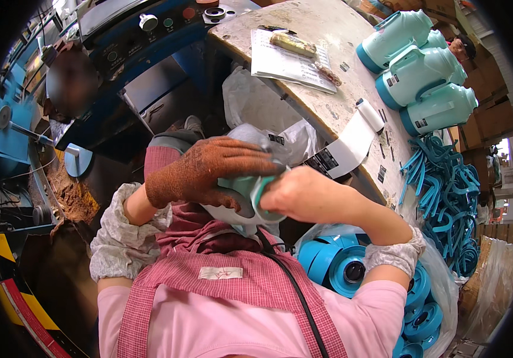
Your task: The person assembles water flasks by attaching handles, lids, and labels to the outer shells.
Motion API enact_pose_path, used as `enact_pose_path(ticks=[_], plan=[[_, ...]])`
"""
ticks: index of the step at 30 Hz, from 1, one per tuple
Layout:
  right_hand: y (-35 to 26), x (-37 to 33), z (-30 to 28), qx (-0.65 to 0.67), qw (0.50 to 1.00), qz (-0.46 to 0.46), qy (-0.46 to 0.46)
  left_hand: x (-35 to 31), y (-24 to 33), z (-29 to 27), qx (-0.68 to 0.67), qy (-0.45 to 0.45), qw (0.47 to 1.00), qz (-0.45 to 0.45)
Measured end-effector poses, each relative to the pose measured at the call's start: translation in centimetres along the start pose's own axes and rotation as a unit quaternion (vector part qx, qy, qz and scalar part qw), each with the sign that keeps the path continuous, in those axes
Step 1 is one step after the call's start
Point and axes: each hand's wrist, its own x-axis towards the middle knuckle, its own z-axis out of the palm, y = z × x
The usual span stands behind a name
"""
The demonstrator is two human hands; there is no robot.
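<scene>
On my lap lies a pale green plastic jug (246,184), its rim facing right and most of its body hidden under my hands. My left hand (212,170), in a rust-brown work glove with dark fingertips, is wrapped over it from the left. Bare, my right hand (295,194) has its curled fingers at the rim, partly inside the opening; the fingertips are hidden. Similar pale green jugs with blue bases (420,74) stand on the table (352,36) at the far right.
A label roll (371,116) trails its strip over the table edge. Papers (289,68) lie farther back. Blue handle strips (447,203) are heaped at right, above a bag of blue round parts (334,262). A blue machine (137,36) stands at far left. Another person is partly visible at far right.
</scene>
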Motion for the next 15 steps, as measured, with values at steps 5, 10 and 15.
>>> enact_pose_path(ticks=[5,10,15], plan=[[1.9,-1.1,-3.7,0.237,0.969,-0.063,-0.015,1.1,-0.1,-1.4,-0.02,-0.01,0.999,0.03],[25.6,-2.3,-3.5,-0.148,0.854,0.25,0.431,4.9,0.4,-7.4,-0.021,0.094,0.988,0.123],[36.4,-3.0,1.3,-0.253,0.808,0.438,0.302,5.1,-4.8,-11.1,0.057,0.238,0.935,-0.257]])
